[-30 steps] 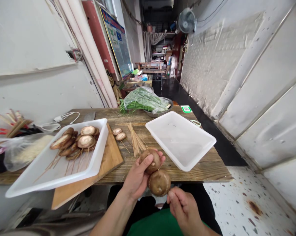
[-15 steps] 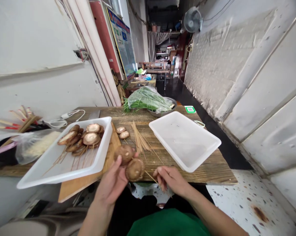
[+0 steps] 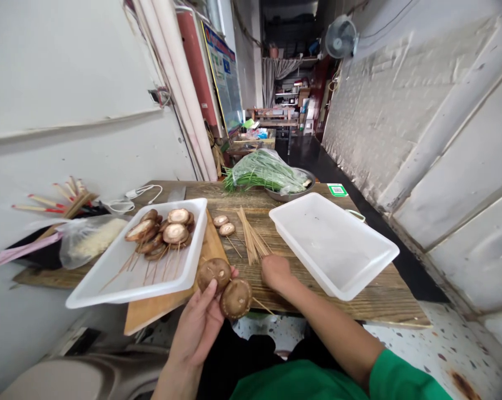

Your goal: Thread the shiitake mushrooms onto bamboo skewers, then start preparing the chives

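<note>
My left hand (image 3: 201,319) grips two shiitake mushrooms (image 3: 235,298), caps up and side by side on a bamboo skewer (image 3: 262,305) whose end sticks out to the right. On the table, my right hand (image 3: 275,272) is curled with its knuckles up at the near end of a fanned bundle of bamboo skewers (image 3: 251,236). Its fingertips are hidden, so what they pinch cannot be made out. Behind the held mushrooms lies another skewered pair (image 3: 226,228), stem side up. Several skewered mushrooms (image 3: 175,234) are piled in the left white tray (image 3: 188,280).
The left tray rests partly on a wooden board (image 3: 151,315). To the right stands a second white tray (image 3: 334,250). A metal bowl (image 3: 290,195) with bagged green stalks (image 3: 267,171) sits at the table's far edge. A clear plastic bag (image 3: 88,239) lies at the left.
My right hand has moved from beside the held skewer's free end, up and forward to the loose skewers. My left hand still holds the two mushrooms. The view has shifted slightly left.
</note>
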### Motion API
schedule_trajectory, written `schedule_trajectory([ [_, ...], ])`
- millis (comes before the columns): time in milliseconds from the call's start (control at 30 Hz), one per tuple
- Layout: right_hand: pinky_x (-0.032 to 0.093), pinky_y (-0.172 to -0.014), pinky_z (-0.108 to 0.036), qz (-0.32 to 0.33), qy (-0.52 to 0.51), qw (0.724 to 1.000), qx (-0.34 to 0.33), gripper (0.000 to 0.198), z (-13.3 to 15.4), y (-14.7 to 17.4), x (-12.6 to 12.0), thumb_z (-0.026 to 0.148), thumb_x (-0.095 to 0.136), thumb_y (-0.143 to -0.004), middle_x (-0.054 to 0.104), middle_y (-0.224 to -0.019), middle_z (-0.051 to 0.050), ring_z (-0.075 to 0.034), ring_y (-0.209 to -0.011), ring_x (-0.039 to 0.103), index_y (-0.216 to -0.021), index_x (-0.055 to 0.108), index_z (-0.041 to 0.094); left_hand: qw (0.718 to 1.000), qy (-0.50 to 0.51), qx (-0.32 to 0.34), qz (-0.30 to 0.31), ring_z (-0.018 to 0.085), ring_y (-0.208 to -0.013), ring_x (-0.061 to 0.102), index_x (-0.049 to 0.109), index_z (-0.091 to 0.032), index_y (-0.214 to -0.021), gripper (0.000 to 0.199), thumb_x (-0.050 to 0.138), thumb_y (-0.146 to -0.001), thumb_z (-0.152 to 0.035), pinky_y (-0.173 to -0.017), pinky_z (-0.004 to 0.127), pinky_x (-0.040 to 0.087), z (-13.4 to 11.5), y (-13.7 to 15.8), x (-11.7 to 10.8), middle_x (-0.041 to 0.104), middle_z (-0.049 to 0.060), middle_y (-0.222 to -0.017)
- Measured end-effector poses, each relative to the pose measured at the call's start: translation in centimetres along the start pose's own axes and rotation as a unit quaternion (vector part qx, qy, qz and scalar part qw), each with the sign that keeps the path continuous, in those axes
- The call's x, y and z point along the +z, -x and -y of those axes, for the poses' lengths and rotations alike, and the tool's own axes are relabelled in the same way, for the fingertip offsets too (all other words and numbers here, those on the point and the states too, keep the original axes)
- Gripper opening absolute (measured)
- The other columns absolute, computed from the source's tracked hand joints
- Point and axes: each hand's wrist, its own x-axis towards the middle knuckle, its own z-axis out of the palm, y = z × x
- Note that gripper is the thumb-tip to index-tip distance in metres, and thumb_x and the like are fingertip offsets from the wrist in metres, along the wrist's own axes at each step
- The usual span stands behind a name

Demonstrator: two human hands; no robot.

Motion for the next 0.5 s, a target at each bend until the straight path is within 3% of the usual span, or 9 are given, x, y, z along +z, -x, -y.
schedule_trajectory([
  [133,0.049,-0.073,-0.035,-0.031,-0.006,0.999,-0.022,0.015,-1.5,3.0,-1.4,0.019,0.051,-0.088,0.065,-0.086,-0.009,-0.019,-0.081,0.063,-0.09,0.06,0.008,1.0,-0.012,-0.008,0.0,0.027,-0.102,0.059,0.061,-0.014,-0.106,0.029,0.06,-0.078,-0.022,-0.087,0.041,0.049,0.2,-0.8,-0.6,0.067,0.013,-0.104],
  [200,0.048,-0.07,-0.033,-0.058,-0.027,0.997,-0.037,0.018,-2.6,5.3,-2.2,0.011,0.045,-0.087,0.066,-0.08,-0.011,-0.02,-0.076,0.063,-0.097,0.058,0.006,1.0,-0.013,-0.022,-0.01,0.026,-0.098,0.061,0.061,-0.012,-0.105,0.028,0.059,-0.078,-0.022,-0.084,0.041,0.051,0.5,-1.4,-0.9,0.067,0.014,-0.103],
  [267,0.047,-0.067,-0.029,-0.078,-0.054,0.994,-0.06,0.026,-3.7,7.7,-2.9,0.009,0.041,-0.086,0.065,-0.074,-0.006,-0.018,-0.07,0.062,-0.11,0.051,0.01,0.999,-0.013,-0.035,-0.016,0.026,-0.095,0.063,0.061,-0.011,-0.104,0.027,0.058,-0.079,-0.021,-0.082,0.041,0.052,1.0,-2.0,-0.9,0.066,0.016,-0.103],
  [333,0.046,-0.062,-0.025,-0.088,-0.146,0.98,-0.098,0.03,-4.9,10.0,-3.2,0.012,0.038,-0.088,0.062,-0.068,-0.001,-0.015,-0.062,0.06,-0.117,0.045,0.015,0.999,-0.011,-0.045,-0.01,0.026,-0.094,0.063,0.061,-0.009,-0.103,0.027,0.057,-0.079,-0.021,-0.082,0.04,0.052,1.5,-2.5,-0.7,0.067,0.016,-0.101],
  [433,0.046,-0.057,-0.023,-0.101,-0.383,0.907,-0.141,0.023,-6.3,13.1,-3.4,0.023,0.038,-0.091,0.06,-0.071,0.0,-0.013,-0.059,0.056,-0.111,0.049,0.018,0.999,-0.01,-0.048,-0.001,0.026,-0.092,0.063,0.061,-0.008,-0.102,0.026,0.057,-0.08,-0.021,-0.081,0.041,0.052,2.0,-2.9,0.1,0.068,0.016,-0.097],
  [500,0.045,-0.054,-0.022,-0.105,-0.488,0.857,-0.129,0.021,-6.9,14.9,-3.5,0.029,0.042,-0.091,0.059,-0.073,-0.001,-0.011,-0.056,0.054,-0.105,0.053,0.019,0.999,-0.002,-0.042,-0.007,0.025,-0.091,0.064,0.061,-0.01,-0.101,0.024,0.057,-0.08,-0.019,-0.081,0.041,0.052,2.2,-3.1,0.6,0.068,0.014,-0.095],
])
